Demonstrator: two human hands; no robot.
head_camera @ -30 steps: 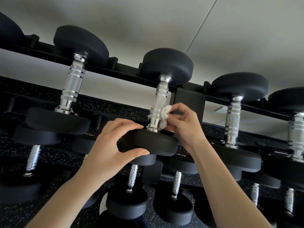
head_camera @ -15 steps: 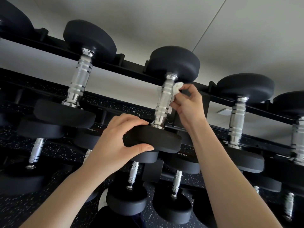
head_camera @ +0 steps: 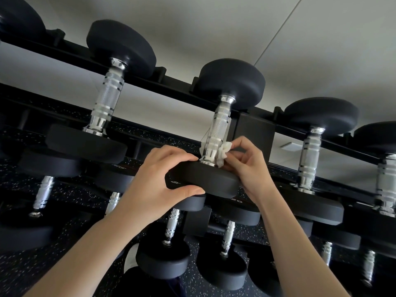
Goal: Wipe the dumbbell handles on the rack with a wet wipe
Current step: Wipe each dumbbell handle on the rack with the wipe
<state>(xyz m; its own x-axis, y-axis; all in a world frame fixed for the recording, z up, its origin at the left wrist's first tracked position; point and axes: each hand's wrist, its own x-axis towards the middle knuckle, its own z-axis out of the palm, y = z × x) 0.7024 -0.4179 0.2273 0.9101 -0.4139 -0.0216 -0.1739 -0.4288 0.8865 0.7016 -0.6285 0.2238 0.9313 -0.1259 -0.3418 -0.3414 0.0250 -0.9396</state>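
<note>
- Fingers (head_camera: pixel 240 143) of the right hand (head_camera: pixel 250 170) pinch one wet wipe (head_camera: pixel 224 152) on a handle's (head_camera: pixel 218 129) lower end.
- Left hand (head_camera: pixel 154 181) grips that dumbbell's near head (head_camera: pixel 205 179).
- Top rack (head_camera: pixel 177 84) tier: four handles.

Soft even daylight, sharp centre, chrome glare, wide-angle bending and blur at edges.

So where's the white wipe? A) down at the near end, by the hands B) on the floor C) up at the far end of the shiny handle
A: the right hand pinches the crumpled white wet wipe against the near end of the knurled silver dumbbell handle, just above the round black weight.
</note>
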